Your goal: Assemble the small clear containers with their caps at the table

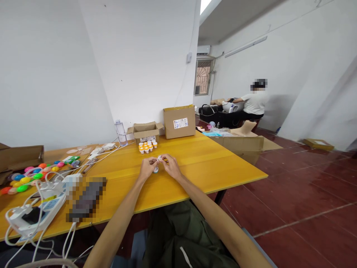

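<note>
Both the left hand [147, 166] and right hand [170, 166] pinch one small white round object [158, 159] together above a yellow wooden table [212, 163], near small orange-capped white bottles [147, 146].

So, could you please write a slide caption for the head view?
Both hands, left hand and right hand, hold a small white object above a yellow table.

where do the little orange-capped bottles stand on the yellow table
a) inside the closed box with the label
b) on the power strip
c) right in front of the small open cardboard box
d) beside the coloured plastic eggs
c: the orange-capped bottles stand clustered on the yellow table just in front of the small open cardboard box, beyond the left hand and right hand.
</note>
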Tool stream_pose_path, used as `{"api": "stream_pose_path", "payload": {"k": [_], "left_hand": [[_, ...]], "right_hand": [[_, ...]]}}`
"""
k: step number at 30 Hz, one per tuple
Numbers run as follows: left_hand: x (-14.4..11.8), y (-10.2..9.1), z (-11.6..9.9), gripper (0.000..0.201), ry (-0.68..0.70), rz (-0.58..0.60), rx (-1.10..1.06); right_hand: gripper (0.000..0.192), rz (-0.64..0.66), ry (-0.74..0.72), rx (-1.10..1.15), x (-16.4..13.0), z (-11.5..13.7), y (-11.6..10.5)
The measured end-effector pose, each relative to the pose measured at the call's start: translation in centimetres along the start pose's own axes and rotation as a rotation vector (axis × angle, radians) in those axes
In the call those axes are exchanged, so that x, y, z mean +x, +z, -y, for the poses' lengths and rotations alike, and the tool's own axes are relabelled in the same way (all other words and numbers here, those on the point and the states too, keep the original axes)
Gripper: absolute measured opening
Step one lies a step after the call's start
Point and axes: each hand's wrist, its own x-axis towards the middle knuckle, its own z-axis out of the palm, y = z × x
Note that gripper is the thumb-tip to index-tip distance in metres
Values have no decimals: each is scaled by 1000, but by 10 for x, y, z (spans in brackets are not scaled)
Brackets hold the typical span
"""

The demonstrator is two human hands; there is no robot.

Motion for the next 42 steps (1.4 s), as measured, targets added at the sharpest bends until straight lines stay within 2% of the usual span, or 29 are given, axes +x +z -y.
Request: {"api": "stream_pose_path", "payload": {"k": [21,42], "left_hand": [[2,3,6,18,10,-7,8],[1,-1,-3,23,-42,43,-41]], "right_hand": [[11,-11,-15,-9,0,0,0],[9,-44,49,11,3,-7,2]]}}
